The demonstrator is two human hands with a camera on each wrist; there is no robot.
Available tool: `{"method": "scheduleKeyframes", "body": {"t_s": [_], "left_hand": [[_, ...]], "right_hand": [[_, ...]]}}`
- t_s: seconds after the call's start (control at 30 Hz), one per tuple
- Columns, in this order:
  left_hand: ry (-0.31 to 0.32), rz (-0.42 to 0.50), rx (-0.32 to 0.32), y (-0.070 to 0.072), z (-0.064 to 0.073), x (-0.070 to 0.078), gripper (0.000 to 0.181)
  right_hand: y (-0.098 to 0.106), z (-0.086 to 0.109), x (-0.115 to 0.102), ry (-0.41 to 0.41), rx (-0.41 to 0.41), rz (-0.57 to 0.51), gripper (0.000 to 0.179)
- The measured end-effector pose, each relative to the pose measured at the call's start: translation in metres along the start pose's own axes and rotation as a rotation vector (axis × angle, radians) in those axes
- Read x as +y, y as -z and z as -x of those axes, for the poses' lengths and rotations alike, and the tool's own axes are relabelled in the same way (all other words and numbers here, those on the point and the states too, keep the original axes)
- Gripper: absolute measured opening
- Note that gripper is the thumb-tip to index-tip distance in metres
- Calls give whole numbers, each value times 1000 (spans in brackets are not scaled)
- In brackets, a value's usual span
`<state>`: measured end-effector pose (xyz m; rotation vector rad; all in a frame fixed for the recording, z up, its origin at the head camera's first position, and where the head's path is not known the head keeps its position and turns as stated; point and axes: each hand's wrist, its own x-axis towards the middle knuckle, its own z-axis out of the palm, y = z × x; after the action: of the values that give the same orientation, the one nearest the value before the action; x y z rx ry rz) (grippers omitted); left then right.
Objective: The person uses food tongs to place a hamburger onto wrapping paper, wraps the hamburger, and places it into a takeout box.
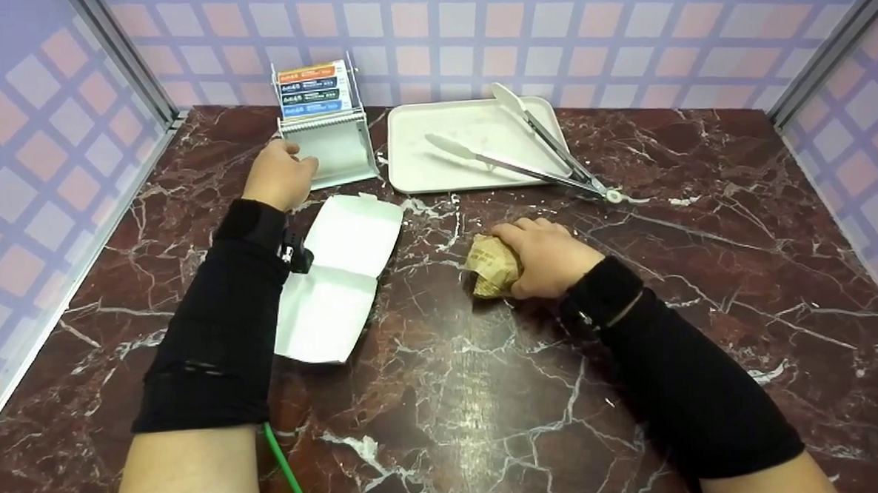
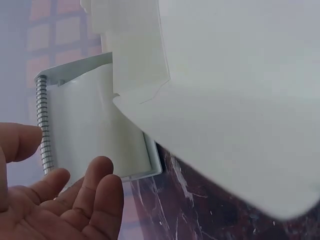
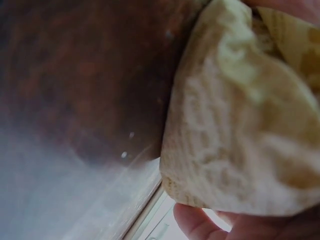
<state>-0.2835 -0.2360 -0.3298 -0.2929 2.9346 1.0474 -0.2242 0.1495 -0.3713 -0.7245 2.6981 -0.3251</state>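
"Head?"
"Item: crumpled tan paper-wrapped bundle (image 1: 493,268), off centre towards four o'clock, gripped by my right hand (image 1: 548,255)."
"Left wrist?"
"My left hand (image 2: 65,205): empty, loosely half-curled; white rectangular coil-edged dispenser (image 2: 95,125) at its one o'clock."
"Right wrist?"
"Bundle, three o'clock; light pressure should spare the paper."

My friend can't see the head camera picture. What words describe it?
A person's right hand holds a paper-wrapped bundle at a dark table, the left hand beside a stand with coloured labels. An open white box lies by the left arm; tongs lie partly across a white tray.
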Motion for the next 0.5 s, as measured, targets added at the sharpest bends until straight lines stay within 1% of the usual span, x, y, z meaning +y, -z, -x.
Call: {"method": "scheduleKeyframes", "body": {"t_s": [0.13,0.3,0.37,0.5], "left_hand": [[39,13,8,-3,-1,3,65],[69,53,12,-9,-1,12,67],[82,86,8,-13,-1,17,69],[114,160,-21,-18,-1,24,76]], "right_hand": [[0,0,0,0,-1,6,105],[0,1,0,-6,1,9,105],[1,1,0,-8,3,7,104],[1,0,1,-9,3,3,104]]}}
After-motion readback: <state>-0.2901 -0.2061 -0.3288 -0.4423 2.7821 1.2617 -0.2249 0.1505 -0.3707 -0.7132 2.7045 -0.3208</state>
